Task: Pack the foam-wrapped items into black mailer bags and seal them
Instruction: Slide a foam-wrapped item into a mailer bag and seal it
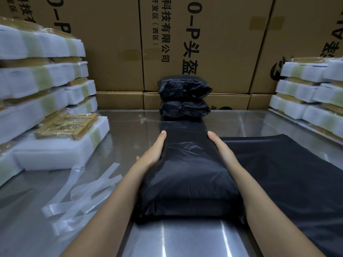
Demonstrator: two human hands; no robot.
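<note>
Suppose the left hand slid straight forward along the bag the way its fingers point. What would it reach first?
Probably the two packed mailer bags stacked at the table's back; the left hand has bare steel before it, though depth is uncertain.

A filled mailer bag lies mid-bench between the left hand and right hand. Two packed bags sit stacked behind it, against cartons. Foam-wrapped items are stacked left and right; empty bags lie right; strips lie left.
</note>
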